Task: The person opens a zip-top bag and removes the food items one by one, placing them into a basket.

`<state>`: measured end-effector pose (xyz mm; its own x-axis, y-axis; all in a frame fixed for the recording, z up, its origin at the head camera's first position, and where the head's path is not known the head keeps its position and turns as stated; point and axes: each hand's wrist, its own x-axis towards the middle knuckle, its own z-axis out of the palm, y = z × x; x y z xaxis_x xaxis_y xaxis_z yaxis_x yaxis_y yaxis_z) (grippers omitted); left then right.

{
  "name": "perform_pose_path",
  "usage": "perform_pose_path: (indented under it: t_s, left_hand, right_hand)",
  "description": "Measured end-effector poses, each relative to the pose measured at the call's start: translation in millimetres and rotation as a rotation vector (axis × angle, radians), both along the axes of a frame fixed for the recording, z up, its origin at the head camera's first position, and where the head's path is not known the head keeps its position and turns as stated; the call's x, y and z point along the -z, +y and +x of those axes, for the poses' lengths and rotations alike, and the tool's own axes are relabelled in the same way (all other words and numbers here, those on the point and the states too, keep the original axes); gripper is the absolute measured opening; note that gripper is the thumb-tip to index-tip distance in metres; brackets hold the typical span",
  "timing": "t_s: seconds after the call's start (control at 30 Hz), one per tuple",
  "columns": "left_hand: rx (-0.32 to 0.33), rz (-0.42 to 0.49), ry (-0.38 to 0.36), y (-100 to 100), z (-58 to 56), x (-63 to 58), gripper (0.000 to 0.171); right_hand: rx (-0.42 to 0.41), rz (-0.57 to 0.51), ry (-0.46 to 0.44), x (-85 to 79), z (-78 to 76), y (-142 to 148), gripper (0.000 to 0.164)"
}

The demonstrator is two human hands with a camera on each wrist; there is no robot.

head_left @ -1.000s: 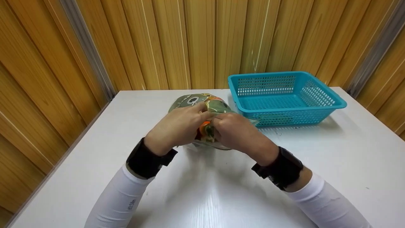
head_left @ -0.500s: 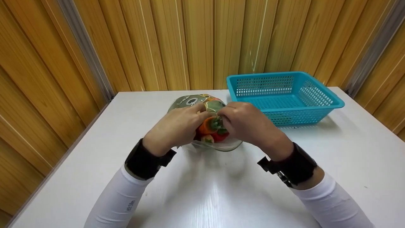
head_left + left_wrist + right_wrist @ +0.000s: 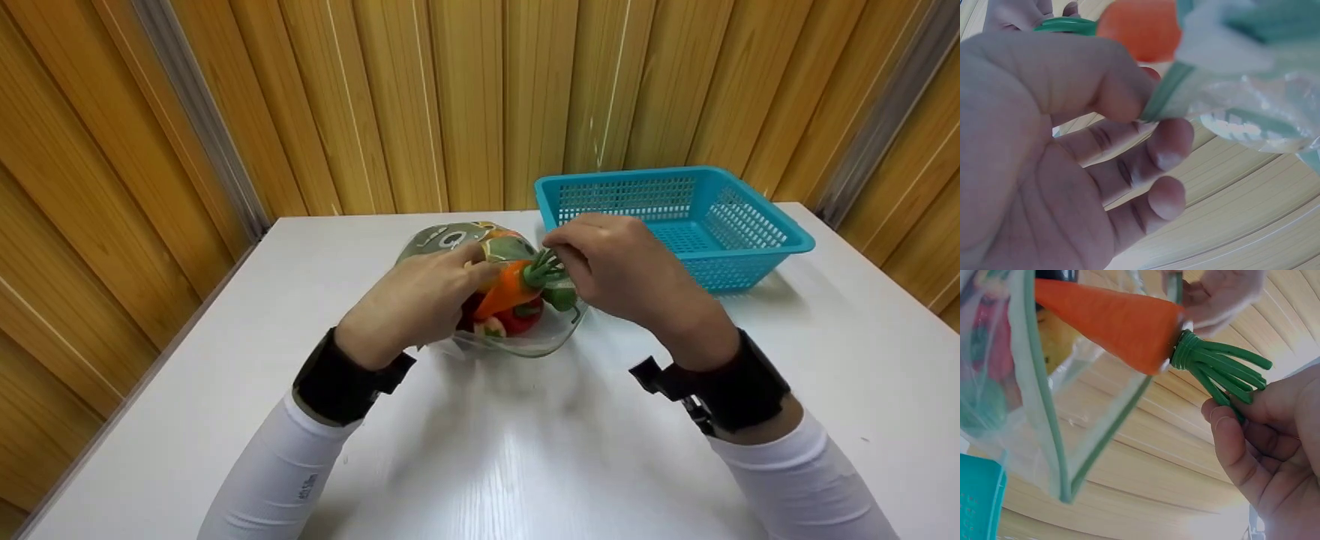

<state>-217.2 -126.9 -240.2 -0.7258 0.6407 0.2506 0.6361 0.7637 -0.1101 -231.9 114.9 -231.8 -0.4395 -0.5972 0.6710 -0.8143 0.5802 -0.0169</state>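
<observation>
A toy carrot (image 3: 1123, 326) with green leaf strands sticks partway out of a clear zip bag with a green-edged mouth. My right hand (image 3: 630, 274) pinches the strands between thumb and fingertips. In the head view the bag (image 3: 555, 341) lies on the table, its mouth spread open. My left hand (image 3: 420, 296) pinches the bag's edge at the left; the left wrist view shows thumb and index finger on the green zip strip (image 3: 1165, 93), the other fingers loose. Inside the bag sit a red toy vegetable (image 3: 521, 319) and a green piece (image 3: 560, 298), along with others partly hidden.
A turquoise perforated basket (image 3: 675, 262) stands at the back right of the white table (image 3: 480, 450), just beyond my right hand. Wood-patterned panels (image 3: 465, 105) rise behind the table and along both sides.
My right hand has come out of the bag, moving right and up, drawing the carrot by its leaves partway out of the mouth. My left hand stays at the bag's edge.
</observation>
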Motion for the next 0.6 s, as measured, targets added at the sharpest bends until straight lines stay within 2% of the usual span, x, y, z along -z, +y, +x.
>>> perform_pose_path:
  t_s: [0.23,0.6]
  left_hand:
    - [0.006,0.009,0.004,0,-0.3,0.8,0.054]
    - [0.006,0.021,-0.017,-1,-0.5,0.6,0.056]
  right_hand:
    - [0.008,-0.028,0.004,-7.2,3.7,8,0.012]
    - [0.02,-0.052,0.013,-15.4,7.6,19,0.013]
